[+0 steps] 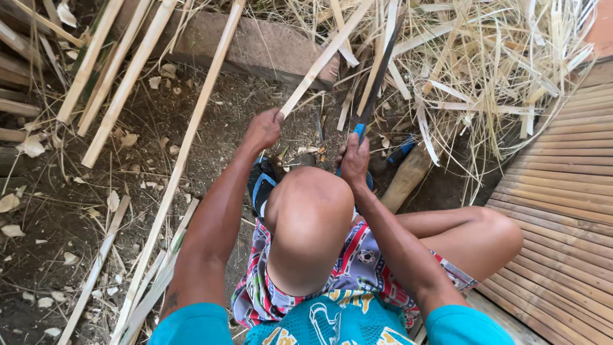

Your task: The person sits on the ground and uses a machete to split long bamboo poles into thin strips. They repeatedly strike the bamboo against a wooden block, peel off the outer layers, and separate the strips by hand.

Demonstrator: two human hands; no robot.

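My left hand (pixel 263 130) grips the near end of a pale bamboo strip (pixel 324 59) that runs up and to the right, away from me. My right hand (pixel 354 160) is closed around the blue handle of a long dark blade (pixel 379 75), which points up into the heap of shavings. The blade lies just right of the strip. My raised knee (pixel 311 204) sits between my two arms, and a blue sandal (pixel 260 189) shows beneath it.
Several long bamboo slats (pixel 185 144) lean across the dirt ground on the left. A heap of thin bamboo shavings (pixel 491 64) fills the upper right. A stone block (pixel 255 48) lies at top centre, a wooden log (pixel 408 179) by my right hand, a slatted bamboo platform (pixel 568 204) at right.
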